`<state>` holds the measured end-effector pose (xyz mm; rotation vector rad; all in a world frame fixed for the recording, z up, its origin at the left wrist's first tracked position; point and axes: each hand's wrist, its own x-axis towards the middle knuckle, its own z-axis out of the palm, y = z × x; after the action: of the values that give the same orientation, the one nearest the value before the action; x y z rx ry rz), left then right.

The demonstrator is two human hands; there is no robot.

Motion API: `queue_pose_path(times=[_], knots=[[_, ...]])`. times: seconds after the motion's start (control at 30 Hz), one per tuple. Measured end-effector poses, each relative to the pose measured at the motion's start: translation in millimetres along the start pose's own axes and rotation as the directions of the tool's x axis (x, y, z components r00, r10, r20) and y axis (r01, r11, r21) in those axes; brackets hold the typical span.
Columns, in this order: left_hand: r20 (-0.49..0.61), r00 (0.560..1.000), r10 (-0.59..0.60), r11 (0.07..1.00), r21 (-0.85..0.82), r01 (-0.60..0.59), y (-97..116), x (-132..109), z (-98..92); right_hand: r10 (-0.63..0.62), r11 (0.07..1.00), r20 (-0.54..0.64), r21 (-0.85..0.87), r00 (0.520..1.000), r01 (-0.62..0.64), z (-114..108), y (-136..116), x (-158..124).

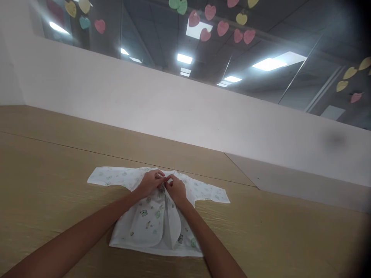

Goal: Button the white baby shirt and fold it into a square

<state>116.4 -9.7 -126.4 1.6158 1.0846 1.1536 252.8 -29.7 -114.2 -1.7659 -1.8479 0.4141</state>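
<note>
Item: white printed baby shirt [150, 226], flat on wooden desk [58, 173], sleeves spread. Left hand [150, 182] and right hand [175, 188] meet at neckline, fingers apparently pinching the front placket.

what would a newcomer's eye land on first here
A small white baby shirt with animal prints lies sleeves spread on the pale wooden table, mid-frame. The left hand and right hand meet at its neckline, pinching the front opening. Above the white wall, pink, yellow and green paper hearts dot the glass.
</note>
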Motion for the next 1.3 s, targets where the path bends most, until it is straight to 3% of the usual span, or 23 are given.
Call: queue_pose_path(times=[0.33,1.0,1.3], knots=[[0.035,0.998,0.044,0.999,0.004,-0.044,-15.8,7.0,-0.4,0.014,1.000,0.010,-0.007,1.000,-0.014,-0.6,-1.5,-0.4],[0.014,0.993,0.119,0.979,0.163,-0.120,-18.0,8.5,-1.9,0.048,0.998,0.053,0.039,0.997,-0.050,-3.8,-3.9,0.1],[0.002,0.993,0.119,0.972,0.203,-0.117,-13.3,6.6,-2.0,0.072,0.997,0.006,-0.021,0.997,-0.071,-1.9,-8.0,-2.8]])
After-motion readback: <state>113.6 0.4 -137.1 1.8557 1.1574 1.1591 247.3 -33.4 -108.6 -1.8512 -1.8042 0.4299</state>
